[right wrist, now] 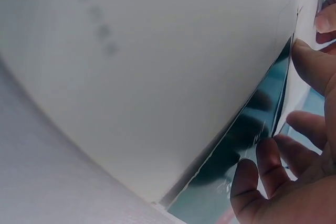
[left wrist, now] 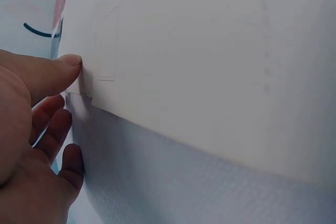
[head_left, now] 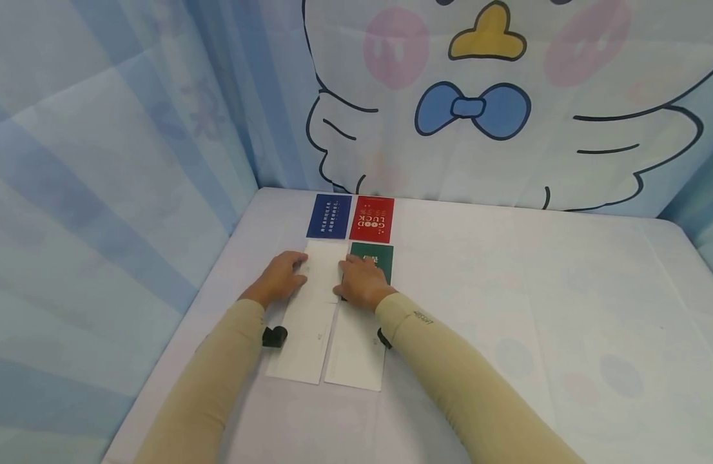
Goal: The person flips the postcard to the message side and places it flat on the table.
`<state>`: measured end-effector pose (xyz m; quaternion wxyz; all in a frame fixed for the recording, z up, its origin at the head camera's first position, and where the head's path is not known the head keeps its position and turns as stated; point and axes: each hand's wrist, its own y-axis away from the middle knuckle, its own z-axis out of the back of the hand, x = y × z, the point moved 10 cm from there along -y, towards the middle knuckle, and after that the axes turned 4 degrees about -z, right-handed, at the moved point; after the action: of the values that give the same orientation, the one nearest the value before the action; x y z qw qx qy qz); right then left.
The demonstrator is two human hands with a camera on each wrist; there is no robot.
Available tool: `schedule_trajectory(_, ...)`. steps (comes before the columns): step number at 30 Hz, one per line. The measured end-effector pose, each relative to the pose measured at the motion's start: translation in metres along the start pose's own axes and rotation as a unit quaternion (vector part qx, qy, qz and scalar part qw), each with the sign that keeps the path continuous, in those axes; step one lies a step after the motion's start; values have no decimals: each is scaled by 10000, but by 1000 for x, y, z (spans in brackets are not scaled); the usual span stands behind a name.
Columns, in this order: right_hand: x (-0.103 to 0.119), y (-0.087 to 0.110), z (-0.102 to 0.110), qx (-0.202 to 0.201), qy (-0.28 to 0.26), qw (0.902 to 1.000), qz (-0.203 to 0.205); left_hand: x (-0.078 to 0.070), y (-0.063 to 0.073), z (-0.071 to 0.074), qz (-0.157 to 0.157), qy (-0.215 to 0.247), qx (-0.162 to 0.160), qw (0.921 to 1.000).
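Note:
My left hand (head_left: 280, 278) holds the left edge of a white card (head_left: 323, 264), its thumb (left wrist: 68, 69) at the edge. From the other side, my right hand (head_left: 363, 280) holds the same card's right edge and partly covers a green card (head_left: 381, 256). In the right wrist view, the right thumb (right wrist: 310, 64) is at the white card's edge, with the other fingers over the green card. The held card's near edge meets a white card (head_left: 303, 341) at lower left. Another white card (head_left: 354, 351) lies to its right, with a narrow seam between them.
At the table's far edge, a blue card (head_left: 329, 216) with white lettering lies beside a red card (head_left: 372, 219) reading GOOD LUCK. The white-covered table (head_left: 525, 335) extends to the right. A patterned curtain (head_left: 118, 161) hangs along the left side and the back.

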<state>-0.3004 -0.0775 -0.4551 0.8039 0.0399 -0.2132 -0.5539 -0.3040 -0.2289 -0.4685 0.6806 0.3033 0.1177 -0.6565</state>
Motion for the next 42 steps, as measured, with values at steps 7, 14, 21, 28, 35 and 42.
schedule_trajectory(7, -2, 1, 0, 28, -176, 9998, -40, -1, -1, -2, -89, -147, 0, 9999)
schedule_trajectory(14, -3, 4, 2, 112, -299, 9994, -141, -6, 1, -2, -210, -193, 63, 9996)
schedule_trajectory(21, -4, 4, 4, 155, -270, 9994, -158, -9, 0, -1, -229, -342, 130, 9991)
schedule_trajectory(28, -2, 3, 7, 184, -110, 9997, -91, -13, 0, 0, -292, -343, 133, 9989)
schedule_trajectory(35, 1, 3, 11, 2, -1, 10000, -70, -16, -1, 1, -306, -354, 93, 9989)
schedule_trajectory(42, 6, 8, 10, -386, -273, 9988, 120, -20, 5, 0, -706, -710, -44, 9950)
